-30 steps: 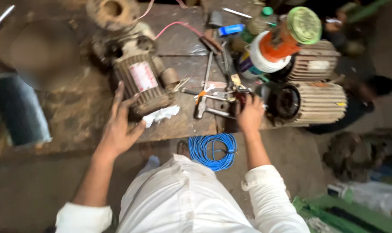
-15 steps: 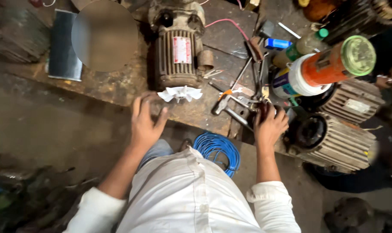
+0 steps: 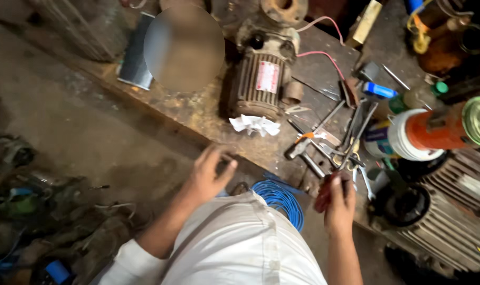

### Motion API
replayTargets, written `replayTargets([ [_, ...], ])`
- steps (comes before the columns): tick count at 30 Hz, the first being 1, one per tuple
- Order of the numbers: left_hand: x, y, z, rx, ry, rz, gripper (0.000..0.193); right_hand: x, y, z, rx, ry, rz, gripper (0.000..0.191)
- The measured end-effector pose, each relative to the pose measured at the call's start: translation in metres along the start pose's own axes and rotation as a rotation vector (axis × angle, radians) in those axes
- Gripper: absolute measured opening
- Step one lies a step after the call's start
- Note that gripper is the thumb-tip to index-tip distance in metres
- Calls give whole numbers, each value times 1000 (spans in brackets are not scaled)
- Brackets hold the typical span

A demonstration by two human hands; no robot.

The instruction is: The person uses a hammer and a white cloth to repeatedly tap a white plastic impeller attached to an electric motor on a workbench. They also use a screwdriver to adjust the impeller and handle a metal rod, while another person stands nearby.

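The right hand (image 3: 339,203) gripped a red-handled tool (image 3: 324,194) by the tool pile (image 3: 332,142), the left hand (image 3: 208,174) hung open before the motor (image 3: 263,84), so picking tools seemed under way.

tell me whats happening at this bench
A person in a white shirt stands at a cluttered wooden workbench. Their right hand grips a dark red tool handle beside a pile of hand tools. The left hand hovers open at the bench edge, below a finned electric motor with a white fan.
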State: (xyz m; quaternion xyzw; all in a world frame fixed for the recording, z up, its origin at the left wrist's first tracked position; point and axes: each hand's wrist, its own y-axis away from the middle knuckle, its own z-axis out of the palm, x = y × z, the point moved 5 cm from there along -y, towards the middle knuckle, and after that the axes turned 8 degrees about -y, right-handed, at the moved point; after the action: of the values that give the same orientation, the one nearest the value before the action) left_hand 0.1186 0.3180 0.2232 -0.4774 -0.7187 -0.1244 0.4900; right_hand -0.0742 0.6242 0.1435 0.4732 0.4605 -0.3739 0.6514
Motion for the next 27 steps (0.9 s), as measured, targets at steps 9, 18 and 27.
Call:
replayTargets([
  [9, 35, -20, 15, -170, -240, 259, 31, 1, 0, 60, -323, 429, -251, 31],
  [18, -38, -11, -44, -105, -91, -108, 30, 14, -74, -60, 247, 1364, -641, 41],
  [27, -173, -190, -116, 196, -276, -188, 28, 53, -67, -28, 363, 1592, -552, 41],
])
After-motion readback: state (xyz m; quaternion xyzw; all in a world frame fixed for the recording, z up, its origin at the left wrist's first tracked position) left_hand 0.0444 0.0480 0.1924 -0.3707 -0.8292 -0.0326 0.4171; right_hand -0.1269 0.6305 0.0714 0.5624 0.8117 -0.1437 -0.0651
